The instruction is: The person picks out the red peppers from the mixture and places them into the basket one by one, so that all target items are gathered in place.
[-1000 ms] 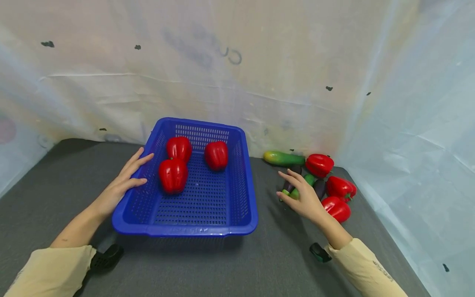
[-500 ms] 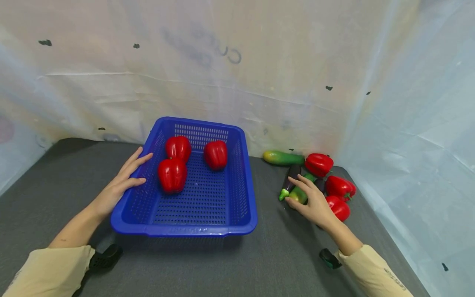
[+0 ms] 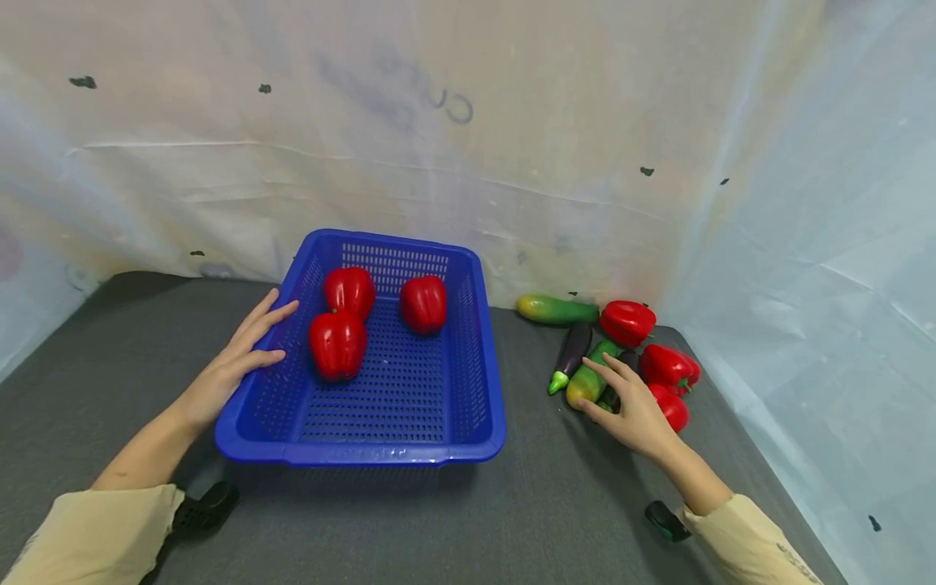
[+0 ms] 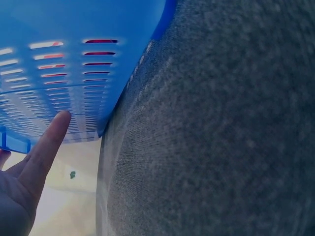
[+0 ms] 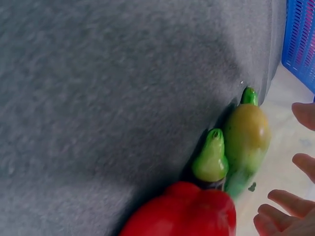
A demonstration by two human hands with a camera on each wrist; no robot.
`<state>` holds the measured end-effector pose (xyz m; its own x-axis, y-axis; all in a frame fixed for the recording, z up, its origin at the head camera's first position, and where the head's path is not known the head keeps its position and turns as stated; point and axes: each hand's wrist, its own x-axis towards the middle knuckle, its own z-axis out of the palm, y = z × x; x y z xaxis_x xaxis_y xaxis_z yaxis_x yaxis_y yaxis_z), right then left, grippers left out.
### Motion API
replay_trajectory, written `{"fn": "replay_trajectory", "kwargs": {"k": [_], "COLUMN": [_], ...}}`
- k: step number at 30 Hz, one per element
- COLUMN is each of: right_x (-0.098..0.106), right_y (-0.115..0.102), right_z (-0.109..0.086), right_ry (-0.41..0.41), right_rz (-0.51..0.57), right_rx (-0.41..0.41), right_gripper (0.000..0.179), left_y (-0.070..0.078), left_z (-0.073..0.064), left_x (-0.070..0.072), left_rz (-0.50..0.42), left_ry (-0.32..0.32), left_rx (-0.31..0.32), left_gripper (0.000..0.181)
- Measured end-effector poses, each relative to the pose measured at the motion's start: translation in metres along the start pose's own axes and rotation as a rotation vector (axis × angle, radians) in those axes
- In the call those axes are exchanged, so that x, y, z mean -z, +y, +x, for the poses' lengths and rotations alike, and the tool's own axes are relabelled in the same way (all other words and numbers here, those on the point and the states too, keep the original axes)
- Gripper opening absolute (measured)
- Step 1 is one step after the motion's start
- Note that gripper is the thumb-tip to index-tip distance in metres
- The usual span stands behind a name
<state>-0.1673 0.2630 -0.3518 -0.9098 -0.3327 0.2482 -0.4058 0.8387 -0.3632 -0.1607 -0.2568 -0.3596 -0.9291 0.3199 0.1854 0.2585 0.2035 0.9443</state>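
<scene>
My left hand (image 3: 236, 361) rests with straight fingers on the left side of a blue plastic basket (image 3: 366, 453). Three red bell peppers (image 3: 338, 347) lie in that basket. Right of it, my right hand (image 3: 634, 416) hovers over the vegetables with thumb and fingers spread, holding nothing. Under and beside it are a yellow-green cucumber-like vegetable (image 3: 583, 385) and a second eggplant, partly hidden, whose green cap (image 5: 210, 164) shows in the right wrist view. One eggplant (image 3: 573, 356) lies just left of them. A red bell pepper (image 3: 669, 406) is partly covered by the hand.
Behind the eggplants lie a long green-yellow vegetable (image 3: 557, 309) and a red bell pepper (image 3: 627, 322); another red bell pepper (image 3: 669, 368) sits at the right. Pale sheeting (image 3: 468, 162) walls the back and sides of the dark grey table (image 3: 351, 528).
My right hand has moved right and slightly toward me, from above the left eggplant to above the second one, uncovering the yellow-green vegetable. The left hand stays on the basket.
</scene>
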Motion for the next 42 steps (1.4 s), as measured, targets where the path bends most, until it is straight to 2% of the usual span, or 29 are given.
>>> {"fn": "replay_trajectory", "kwargs": {"k": [4,11,18,26,42], "right_x": [0.005,0.014,0.018,0.023,0.028], "right_y": [0.002,0.006,0.010,0.012,0.022], "right_z": [-0.005,-0.013,-0.020,-0.029,-0.044], "right_ry": [0.014,0.019,0.044,0.021,0.034], "right_rz": [-0.017,-0.083,-0.132,-0.137,-0.145], "right_rx": [0.010,-0.032,-0.032,-0.128,-0.189], "right_gripper": [0.059,0.060,0.059,0.060,0.060], "left_y": [0.001,0.000,0.000,0.001,0.000], "left_z": [0.000,0.000,0.001,0.000,0.000], "left_x": [-0.001,0.000,0.001,0.001,0.001], "left_rz": [0.009,0.020,0.044,0.030,0.018], "left_ry": [0.002,0.002,0.005,0.002,0.001], "left_rx": [0.005,0.010,0.008,0.008,0.015], "left_gripper": [0.055,0.055,0.055,0.055,0.056]}}
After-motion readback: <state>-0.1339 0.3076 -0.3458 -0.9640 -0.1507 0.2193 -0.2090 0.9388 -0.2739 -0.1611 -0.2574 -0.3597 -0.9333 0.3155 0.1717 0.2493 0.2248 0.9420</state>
